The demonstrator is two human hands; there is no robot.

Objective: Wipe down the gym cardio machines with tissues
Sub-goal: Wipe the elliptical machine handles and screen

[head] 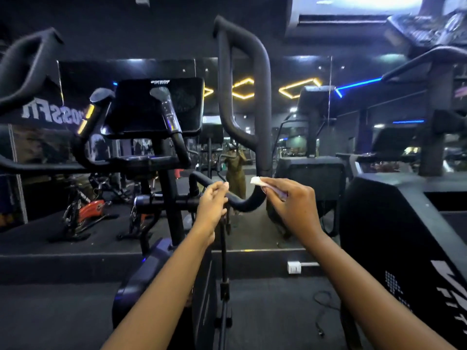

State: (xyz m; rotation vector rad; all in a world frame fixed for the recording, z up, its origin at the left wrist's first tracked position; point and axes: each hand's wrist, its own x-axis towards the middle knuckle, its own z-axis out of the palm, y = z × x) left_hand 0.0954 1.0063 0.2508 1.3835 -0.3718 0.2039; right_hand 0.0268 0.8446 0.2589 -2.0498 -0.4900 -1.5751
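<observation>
A black cardio machine stands in front of me, with a dark console [156, 107] and a tall looped black handlebar [261, 117] that curves down into a low bend [249, 204]. My left hand [212, 204] grips the lower bar just left of that bend. My right hand [293, 200] holds a folded white tissue [257, 181] and presses it against the bar where it rises from the bend.
A second black machine [394, 236] stands close on the right. A wall mirror [290, 152] ahead reflects a person and gym lights. Spin bikes [86, 215] sit on a raised platform at left. A white socket [294, 267] and a loose cable [323, 306] lie on the dark floor.
</observation>
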